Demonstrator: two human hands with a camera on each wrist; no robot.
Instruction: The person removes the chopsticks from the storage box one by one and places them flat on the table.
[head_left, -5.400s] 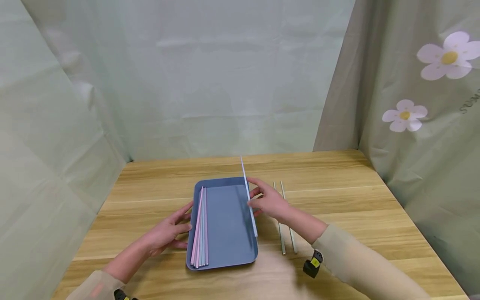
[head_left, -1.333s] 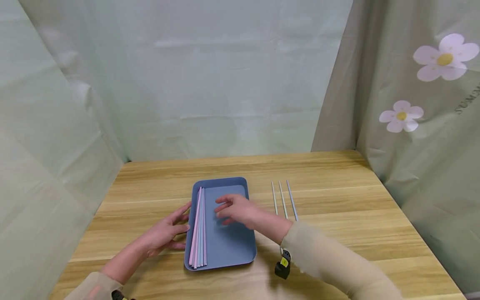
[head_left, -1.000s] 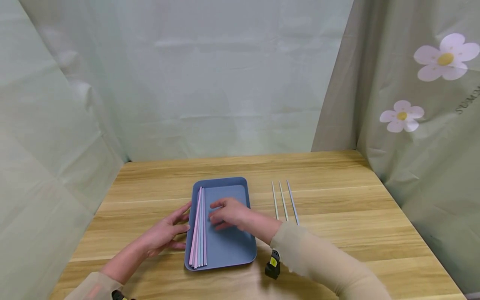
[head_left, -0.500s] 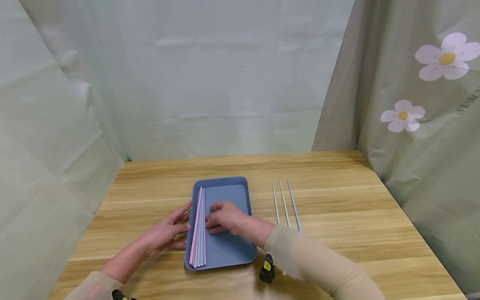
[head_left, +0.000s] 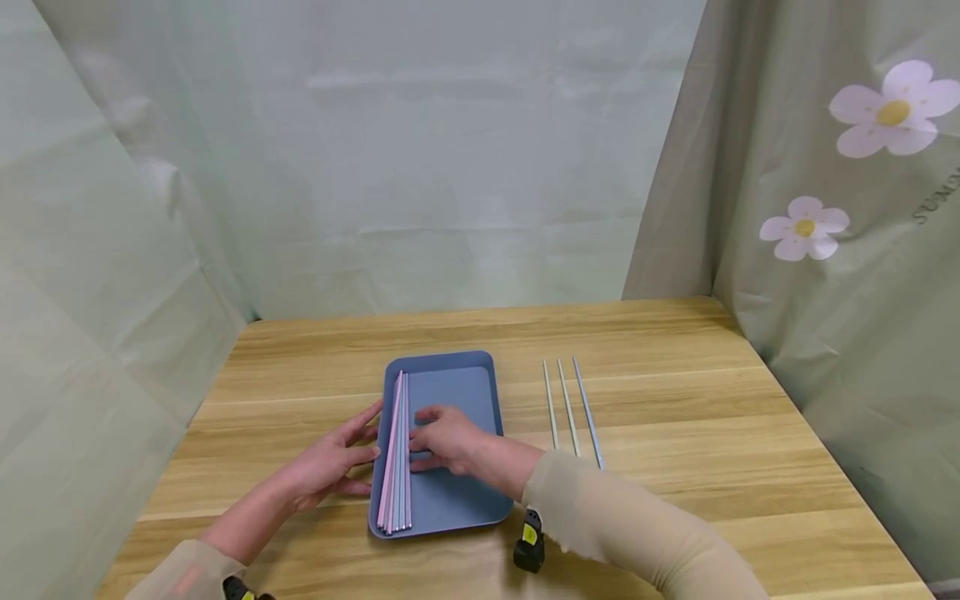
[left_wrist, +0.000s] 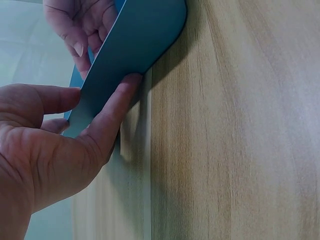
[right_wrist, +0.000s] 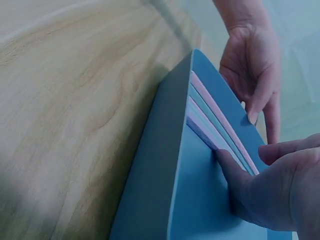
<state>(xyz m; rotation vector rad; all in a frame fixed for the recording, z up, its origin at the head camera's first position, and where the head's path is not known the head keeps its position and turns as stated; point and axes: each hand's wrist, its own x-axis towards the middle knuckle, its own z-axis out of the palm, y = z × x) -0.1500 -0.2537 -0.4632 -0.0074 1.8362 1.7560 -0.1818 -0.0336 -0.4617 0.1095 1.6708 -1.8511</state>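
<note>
A blue-grey rectangular tray lies on the wooden table with a bundle of several pink, blue and purple chopsticks along its left side. My left hand rests against the tray's outer left wall, its fingers spread; in the left wrist view one fingertip is low on the wall. Inside the tray, my right hand reaches in from the right. The right wrist view shows the right thumb touching the purple chopstick at the bundle's edge, with another finger extended over the bundle.
Right of the tray, two pale green chopsticks and one blue-purple chopstick lie side by side on the table; the right sleeve covers their near ends. Curtains enclose the back and sides.
Earlier my right hand held a blue-purple chopstick over the tray's right edge; that chopstick now lies beside the green ones. The hand has since moved left and down to the bundle. The left hand stayed put.
</note>
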